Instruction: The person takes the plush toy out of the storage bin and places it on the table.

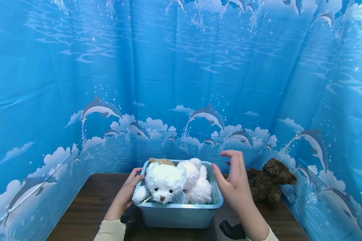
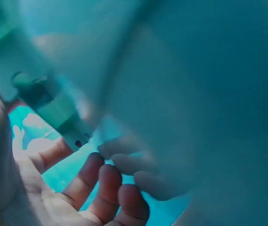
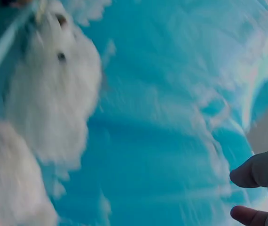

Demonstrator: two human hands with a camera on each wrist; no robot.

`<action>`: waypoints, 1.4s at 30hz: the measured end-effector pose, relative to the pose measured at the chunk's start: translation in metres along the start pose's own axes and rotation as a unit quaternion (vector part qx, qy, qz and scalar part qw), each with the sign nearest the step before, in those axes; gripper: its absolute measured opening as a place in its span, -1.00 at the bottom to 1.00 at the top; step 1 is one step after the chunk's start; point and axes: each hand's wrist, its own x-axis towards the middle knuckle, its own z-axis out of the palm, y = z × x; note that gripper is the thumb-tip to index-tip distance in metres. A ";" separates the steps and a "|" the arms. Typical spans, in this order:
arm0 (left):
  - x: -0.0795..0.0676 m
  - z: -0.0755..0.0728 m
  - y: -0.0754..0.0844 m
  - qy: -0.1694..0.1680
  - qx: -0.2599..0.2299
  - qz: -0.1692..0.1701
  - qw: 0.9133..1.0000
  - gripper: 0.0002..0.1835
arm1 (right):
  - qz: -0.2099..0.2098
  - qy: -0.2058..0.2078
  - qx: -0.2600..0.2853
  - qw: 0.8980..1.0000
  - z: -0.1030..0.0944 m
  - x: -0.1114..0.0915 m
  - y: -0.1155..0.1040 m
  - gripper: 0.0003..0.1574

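Observation:
A pale blue-grey plastic bin (image 1: 178, 216) stands on the table, filled with stuffed toys. In it, a white teddy bear (image 1: 164, 179) faces me at the left, its paw over the front rim. Another white plush toy (image 1: 197, 187) lies at the right, and part of a tan plush toy (image 1: 163, 161) shows behind. My left hand (image 1: 129, 188) holds the bin's left side, thumb at the rim; in the left wrist view its fingertips (image 2: 109, 176) meet the glossy wall. My right hand (image 1: 236, 180) is raised beside the right rim, fingers loosely bent, holding nothing.
A dark brown plush toy (image 1: 266, 180) sits on the wooden table (image 1: 90, 201) at the right, partly hidden behind my right hand. A blue dolphin-print curtain (image 1: 181, 73) hangs around the table's back and sides.

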 end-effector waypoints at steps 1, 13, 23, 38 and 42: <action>0.001 -0.001 0.000 0.001 -0.002 -0.004 1.000 -0.50 | -0.012 -0.020 0.000 1.000 0.007 -0.001 -0.006 -0.45; 0.004 -0.006 0.002 0.000 -0.009 -0.029 1.000 -0.42 | -0.059 -0.182 -0.031 0.981 0.073 -0.024 -0.045 -0.04; 0.004 -0.005 0.001 -0.012 -0.019 -0.019 1.000 -0.34 | -0.089 -0.214 -0.046 0.972 0.102 -0.040 -0.043 0.35; 0.008 -0.004 0.001 -0.006 -0.044 -0.020 0.999 -0.34 | -0.028 -0.175 -0.036 0.983 0.127 -0.049 -0.020 0.59; 0.004 -0.004 0.000 0.000 -0.055 -0.028 0.998 -0.37 | -0.007 -0.189 -0.005 0.982 0.132 -0.053 -0.011 0.62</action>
